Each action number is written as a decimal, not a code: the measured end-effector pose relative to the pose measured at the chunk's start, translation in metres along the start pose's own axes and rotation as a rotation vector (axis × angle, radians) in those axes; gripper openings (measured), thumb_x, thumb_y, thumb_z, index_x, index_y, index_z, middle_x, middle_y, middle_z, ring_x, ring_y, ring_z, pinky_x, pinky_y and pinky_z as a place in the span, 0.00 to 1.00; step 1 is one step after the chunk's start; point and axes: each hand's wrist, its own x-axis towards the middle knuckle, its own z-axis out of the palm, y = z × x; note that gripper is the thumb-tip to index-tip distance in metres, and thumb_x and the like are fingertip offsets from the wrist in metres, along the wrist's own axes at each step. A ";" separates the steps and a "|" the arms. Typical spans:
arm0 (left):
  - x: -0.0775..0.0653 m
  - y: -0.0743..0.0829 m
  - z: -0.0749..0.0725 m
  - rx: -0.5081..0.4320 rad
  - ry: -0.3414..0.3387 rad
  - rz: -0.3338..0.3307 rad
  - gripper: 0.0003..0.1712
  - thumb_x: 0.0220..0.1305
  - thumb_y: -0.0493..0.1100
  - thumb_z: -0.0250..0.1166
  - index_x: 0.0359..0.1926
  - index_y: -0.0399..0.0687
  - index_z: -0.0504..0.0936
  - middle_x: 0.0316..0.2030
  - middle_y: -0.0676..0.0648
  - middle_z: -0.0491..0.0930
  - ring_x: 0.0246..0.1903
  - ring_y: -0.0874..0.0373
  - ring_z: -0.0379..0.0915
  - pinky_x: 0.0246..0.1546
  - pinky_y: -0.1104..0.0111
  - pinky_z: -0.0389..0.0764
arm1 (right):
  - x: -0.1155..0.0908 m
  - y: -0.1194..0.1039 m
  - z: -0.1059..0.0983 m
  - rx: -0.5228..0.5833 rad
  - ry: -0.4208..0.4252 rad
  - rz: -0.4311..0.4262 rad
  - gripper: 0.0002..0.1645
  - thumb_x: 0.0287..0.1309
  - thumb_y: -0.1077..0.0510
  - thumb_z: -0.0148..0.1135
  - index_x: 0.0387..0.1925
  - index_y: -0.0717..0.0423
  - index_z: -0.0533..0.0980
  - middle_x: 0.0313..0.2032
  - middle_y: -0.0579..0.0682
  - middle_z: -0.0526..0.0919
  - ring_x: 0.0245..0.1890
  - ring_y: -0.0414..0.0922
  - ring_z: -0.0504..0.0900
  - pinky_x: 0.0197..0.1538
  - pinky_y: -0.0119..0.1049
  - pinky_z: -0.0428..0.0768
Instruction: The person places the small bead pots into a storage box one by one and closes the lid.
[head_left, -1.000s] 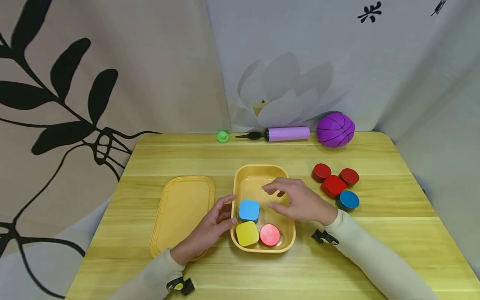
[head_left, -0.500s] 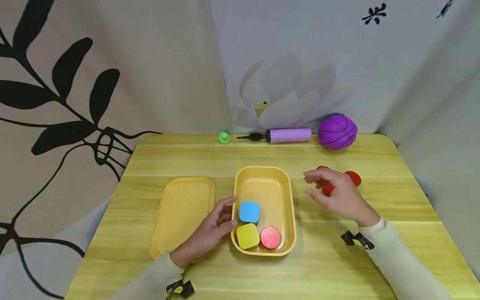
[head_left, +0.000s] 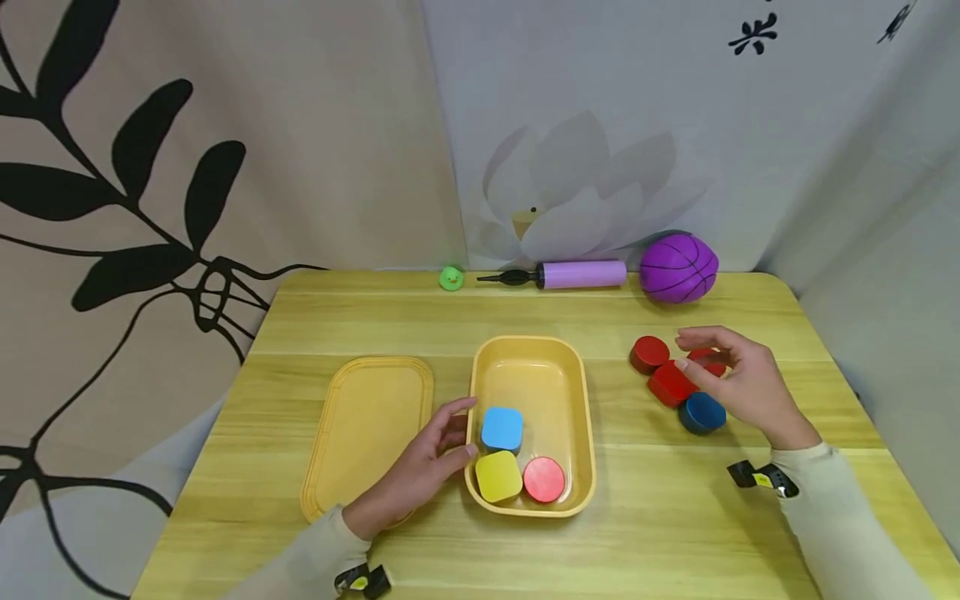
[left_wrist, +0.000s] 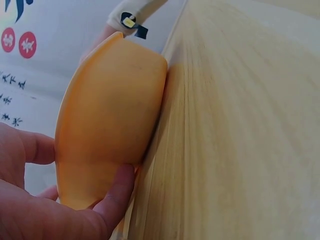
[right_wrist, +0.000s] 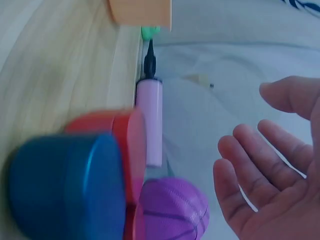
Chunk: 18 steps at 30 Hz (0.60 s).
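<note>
A yellow tray holds a blue rounded square block, a yellow square block and a pink round block. My left hand rests its fingertips and thumb against the left side of that tray, with fingers touching the outer wall in the left wrist view. My right hand hovers, fingers spread and holding nothing, over several blocks: a red round one, a red square one, a partly hidden red round one and a blue round one.
A flat yellow lid lies left of the tray, partly under my left arm. Along the back edge of the wooden table are a small green ball, a purple hand pump and a purple ball. Curtains hang behind.
My right hand has moved rightward, from above the tray to above the red and blue blocks. The left hand has stayed at the tray's side.
</note>
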 end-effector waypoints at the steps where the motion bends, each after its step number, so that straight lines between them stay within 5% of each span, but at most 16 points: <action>1: 0.000 0.000 0.000 0.005 0.001 0.002 0.38 0.80 0.44 0.60 0.83 0.61 0.56 0.72 0.38 0.67 0.70 0.42 0.69 0.56 0.62 0.84 | 0.000 0.004 -0.002 -0.007 0.004 0.019 0.24 0.65 0.59 0.74 0.62 0.51 0.82 0.54 0.57 0.88 0.42 0.26 0.83 0.43 0.18 0.80; 9: 0.000 0.000 0.001 0.014 0.008 0.012 0.37 0.80 0.44 0.60 0.82 0.61 0.56 0.72 0.38 0.67 0.70 0.42 0.69 0.56 0.62 0.83 | 0.002 0.035 -0.017 -0.030 -0.039 0.192 0.27 0.70 0.47 0.69 0.66 0.52 0.79 0.63 0.57 0.82 0.62 0.62 0.80 0.52 0.14 0.72; 14: 0.000 0.000 0.001 0.019 0.007 0.013 0.37 0.79 0.44 0.61 0.82 0.60 0.57 0.72 0.38 0.67 0.70 0.42 0.69 0.58 0.62 0.84 | 0.002 0.048 -0.020 -0.047 -0.104 0.245 0.33 0.71 0.44 0.68 0.70 0.56 0.75 0.69 0.62 0.77 0.68 0.69 0.74 0.67 0.50 0.80; 16: -0.001 0.001 0.001 0.025 0.005 0.013 0.38 0.79 0.44 0.60 0.82 0.60 0.56 0.72 0.38 0.67 0.70 0.42 0.69 0.58 0.62 0.84 | 0.002 0.052 -0.019 -0.039 -0.129 0.256 0.36 0.71 0.44 0.68 0.72 0.57 0.73 0.70 0.62 0.76 0.70 0.67 0.72 0.67 0.47 0.80; 18: 0.000 0.002 0.000 0.032 0.005 0.019 0.37 0.79 0.44 0.60 0.82 0.59 0.56 0.72 0.38 0.68 0.70 0.42 0.69 0.58 0.63 0.83 | 0.004 0.057 -0.019 -0.018 -0.153 0.259 0.37 0.72 0.44 0.67 0.73 0.58 0.71 0.71 0.63 0.75 0.70 0.65 0.71 0.63 0.30 0.81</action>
